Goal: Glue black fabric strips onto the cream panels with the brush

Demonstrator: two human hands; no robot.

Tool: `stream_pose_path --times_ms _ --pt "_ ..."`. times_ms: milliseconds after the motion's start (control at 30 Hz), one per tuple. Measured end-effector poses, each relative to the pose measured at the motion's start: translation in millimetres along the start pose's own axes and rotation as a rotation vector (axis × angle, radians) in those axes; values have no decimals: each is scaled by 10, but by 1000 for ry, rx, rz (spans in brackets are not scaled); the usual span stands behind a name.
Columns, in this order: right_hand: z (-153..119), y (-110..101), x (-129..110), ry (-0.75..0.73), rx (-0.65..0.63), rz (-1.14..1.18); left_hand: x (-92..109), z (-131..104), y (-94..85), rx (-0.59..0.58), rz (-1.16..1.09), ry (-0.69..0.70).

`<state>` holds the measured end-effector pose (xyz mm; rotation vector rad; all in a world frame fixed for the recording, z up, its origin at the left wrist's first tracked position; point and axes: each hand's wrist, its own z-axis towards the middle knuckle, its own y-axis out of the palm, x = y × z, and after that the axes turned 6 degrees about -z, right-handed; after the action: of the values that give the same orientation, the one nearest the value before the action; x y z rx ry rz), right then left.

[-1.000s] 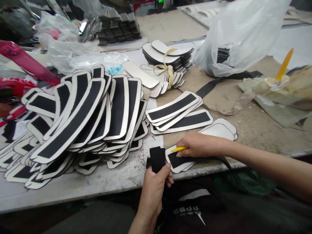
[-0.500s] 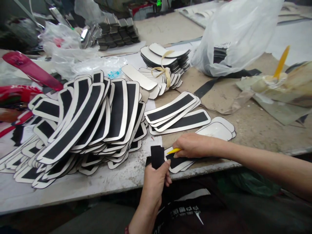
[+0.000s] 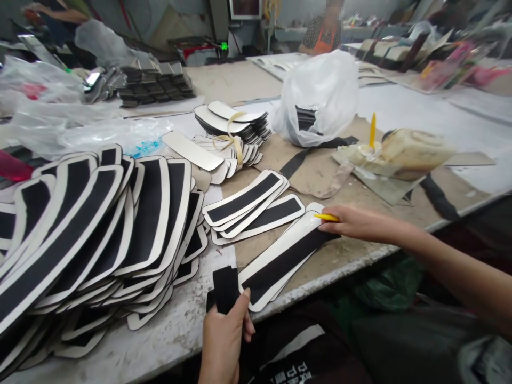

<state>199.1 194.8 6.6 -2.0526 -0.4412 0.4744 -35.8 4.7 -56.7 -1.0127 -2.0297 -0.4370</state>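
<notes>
Workroom: beyond a scuffed, pale worktop (image 3: 172,341), partly covered with brown sheeting, I can make out a person in an orange apron (image 3: 320,40).
Panel: one long white piece with rounded corners (image 3: 280,246) lies slantwise between the two hands, a flat black strip (image 3: 276,261) running along it; another white edge shows underneath.
Left hand (image 3: 224,333): closed round a small bundle of folded black strips (image 3: 225,288), near the worktop's front edge; whether the thumb touches the panel's near corner, I cannot tell.
Right hand (image 3: 350,221): gripping a slim yellow pointed tool (image 3: 328,217), tip toward the left, fingers at the strip's far end; whether they pinch or press it, I cannot tell.
Heap: white curved panels with black centres (image 3: 92,234) spread across the left side, a smaller pile of the same (image 3: 248,200) just behind the worked panel.
Bag: crumpled translucent plastic (image 3: 328,96) with dark pieces inside, near a yellowed plastic container (image 3: 424,152).
</notes>
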Motion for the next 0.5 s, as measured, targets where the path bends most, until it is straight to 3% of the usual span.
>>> stream_pose_path --times_ms 200,500 --pt "148 152 -119 108 129 -200 3 16 11 -1 115 1" --pt "248 69 -222 76 94 -319 20 35 -3 -17 179 -49"
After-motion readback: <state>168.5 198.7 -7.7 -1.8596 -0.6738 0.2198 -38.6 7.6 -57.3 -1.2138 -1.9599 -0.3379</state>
